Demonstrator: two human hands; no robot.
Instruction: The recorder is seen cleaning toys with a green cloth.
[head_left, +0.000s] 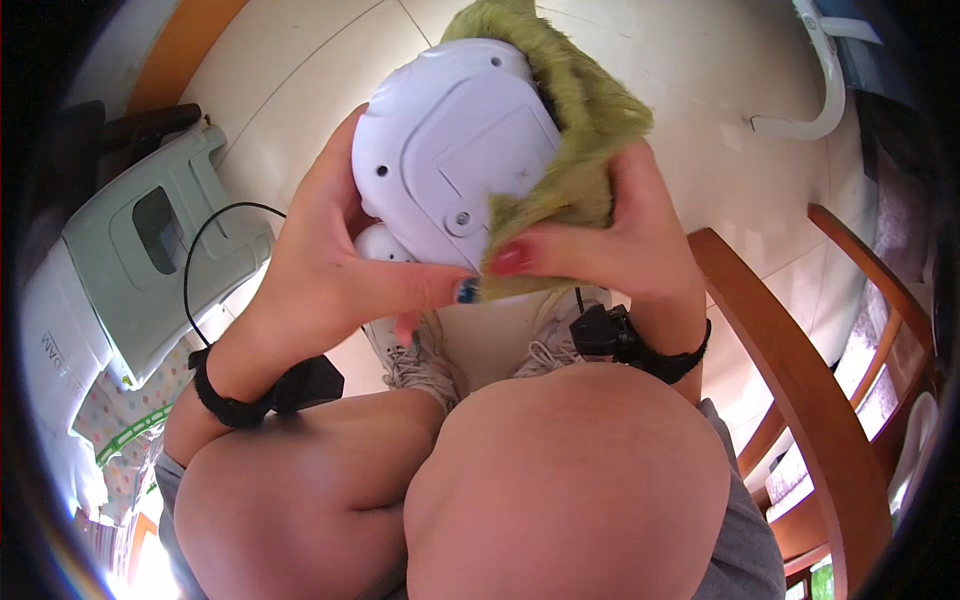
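Note:
Above my knees, a white plastic housing (450, 142) with screw holes and a panel outline on its face is held between both hands. My left hand (337, 262) grips its left side, the thumb with a dark blue nail lying along the lower edge. Green plush fabric (592, 112) wraps the right side of the housing and folds over its lower corner. On that side my right hand (615, 232) pinches the fabric, its red-nailed thumb pressed near the housing's bottom edge. A smaller rounded white part (384, 244) shows below the housing, by my left palm. What lies under the fabric is hidden.
A grey-green plastic stool or bin (120, 225) stands at the left, with a black cable (196, 247) arching near it. Wooden chair parts (795, 360) rise at the right. A curved white metal leg (829, 97) is at the upper right. My shoes (420, 352) rest on the tiled floor.

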